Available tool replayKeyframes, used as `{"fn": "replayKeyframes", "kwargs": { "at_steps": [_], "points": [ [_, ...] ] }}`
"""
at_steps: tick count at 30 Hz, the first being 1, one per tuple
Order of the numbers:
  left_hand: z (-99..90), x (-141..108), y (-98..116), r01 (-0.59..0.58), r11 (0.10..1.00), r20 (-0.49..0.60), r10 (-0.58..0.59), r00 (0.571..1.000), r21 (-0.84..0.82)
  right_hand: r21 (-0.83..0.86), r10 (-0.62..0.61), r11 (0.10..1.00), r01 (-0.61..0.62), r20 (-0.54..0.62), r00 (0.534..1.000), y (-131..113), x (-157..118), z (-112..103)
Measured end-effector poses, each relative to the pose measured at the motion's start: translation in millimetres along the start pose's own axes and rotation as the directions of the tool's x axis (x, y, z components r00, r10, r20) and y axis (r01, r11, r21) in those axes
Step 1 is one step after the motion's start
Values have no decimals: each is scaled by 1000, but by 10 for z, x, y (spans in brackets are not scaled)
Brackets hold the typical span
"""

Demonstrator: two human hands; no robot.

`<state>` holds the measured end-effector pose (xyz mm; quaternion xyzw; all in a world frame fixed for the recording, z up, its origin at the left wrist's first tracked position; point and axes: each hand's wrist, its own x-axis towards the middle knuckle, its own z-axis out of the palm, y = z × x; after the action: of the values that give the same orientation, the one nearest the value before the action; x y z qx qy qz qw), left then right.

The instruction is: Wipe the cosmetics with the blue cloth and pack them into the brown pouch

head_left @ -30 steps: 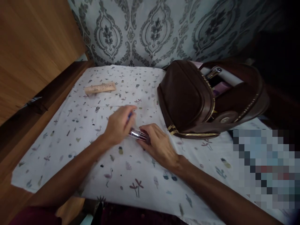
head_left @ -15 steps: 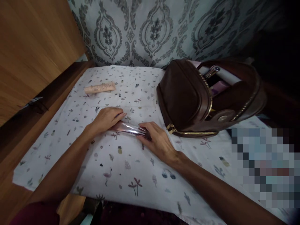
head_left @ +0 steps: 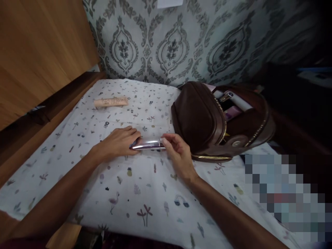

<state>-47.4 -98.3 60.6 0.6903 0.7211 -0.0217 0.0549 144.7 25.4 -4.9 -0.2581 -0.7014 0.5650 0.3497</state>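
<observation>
A shiny pinkish-silver cosmetic tube lies sideways between my two hands, just over the patterned white cloth. My left hand is closed around its flat left end, with the back of the hand facing up. At the other end, the thumb and fingers of my right hand pinch the silver cap. Whether the cap is loose from the tube cannot be made out. Farther back on the cloth rests a peach-coloured tube, apart from both hands.
A brown leather bag with gold zips stands unzipped at the right, with several cosmetic items inside. A pixelated patch hides something at the lower right. Patterned curtain-like fabric hangs behind; a wooden panel borders the left.
The tube has turned to lie more level. My right hand has rotated, its fingers now curled upward around the cap end. The view has shifted, showing more of the backdrop.
</observation>
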Motion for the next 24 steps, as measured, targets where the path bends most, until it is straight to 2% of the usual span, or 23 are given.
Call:
{"fn": "replayKeyframes", "kwargs": {
  "at_steps": [3,6,11,14,24],
  "points": [
    [43,-12,-36,-19,995,-96,29,995,101,-48,83,996,-80,75,994,-19,19,-16],
    [28,-20,-60,-9,993,-120,23,993,115,-51,119,992,-113,127,985,-27,24,-24],
    [-102,-23,-59,38,999,-15,-38,999,-22,-6,-45,999,46,169,985,-48,-8,-31],
    [-163,-31,-60,51,996,-13,-52,999,-70,-6,-110,994,113,185,977,-45,-19,-43],
    [-139,-28,-85,47,998,-57,-49,997,-30,10,-105,994,105,170,980,-20,-3,-56]
  ]
}}
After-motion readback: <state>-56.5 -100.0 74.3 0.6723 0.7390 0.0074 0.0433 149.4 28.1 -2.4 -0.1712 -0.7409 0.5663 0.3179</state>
